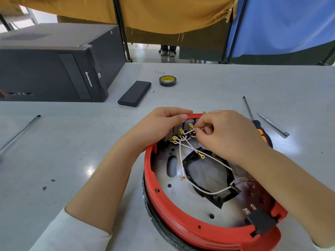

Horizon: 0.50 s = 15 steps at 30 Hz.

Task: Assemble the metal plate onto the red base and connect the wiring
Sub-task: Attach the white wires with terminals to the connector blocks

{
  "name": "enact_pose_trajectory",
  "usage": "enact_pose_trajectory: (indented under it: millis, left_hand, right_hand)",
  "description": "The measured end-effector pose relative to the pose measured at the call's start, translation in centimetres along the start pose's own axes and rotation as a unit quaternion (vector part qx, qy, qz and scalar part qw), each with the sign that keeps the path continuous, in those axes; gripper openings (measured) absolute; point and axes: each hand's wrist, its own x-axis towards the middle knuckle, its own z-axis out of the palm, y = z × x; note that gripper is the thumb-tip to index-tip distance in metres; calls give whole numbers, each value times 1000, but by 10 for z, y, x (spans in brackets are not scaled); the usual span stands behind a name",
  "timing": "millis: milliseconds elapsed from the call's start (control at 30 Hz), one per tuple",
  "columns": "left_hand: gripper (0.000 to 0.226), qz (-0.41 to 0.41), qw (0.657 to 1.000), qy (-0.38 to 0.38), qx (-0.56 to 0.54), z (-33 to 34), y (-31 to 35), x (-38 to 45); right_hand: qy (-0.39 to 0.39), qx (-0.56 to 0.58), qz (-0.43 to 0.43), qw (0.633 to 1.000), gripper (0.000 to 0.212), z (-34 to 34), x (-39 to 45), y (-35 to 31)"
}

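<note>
A round red base (164, 201) lies on the grey table in front of me, with a perforated metal plate (183, 203) seated inside it. White wires (183, 166) with brass terminals run across the plate to a row of brass connectors (179, 134) at the base's far rim. My left hand (159, 127) grips that far rim, fingers curled over it. My right hand (224, 134) pinches a white wire end at the connectors. A black plug block (259, 221) sits at the base's near right rim.
A black computer tower (54, 64) lies at the back left, a black flat box (135, 93) and a tape roll (167, 80) beyond the base. A screwdriver (257, 122) and a metal rod (273, 125) lie at right; another rod (20, 132) at left.
</note>
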Motion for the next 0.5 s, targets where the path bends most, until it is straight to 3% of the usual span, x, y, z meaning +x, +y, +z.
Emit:
enact_pose_trajectory:
  millis: [500]
  left_hand:
    - [22, 15, 998, 0, 56, -1, -2, 1]
  right_hand:
    - [20, -38, -4, 999, 7, 4, 2, -8]
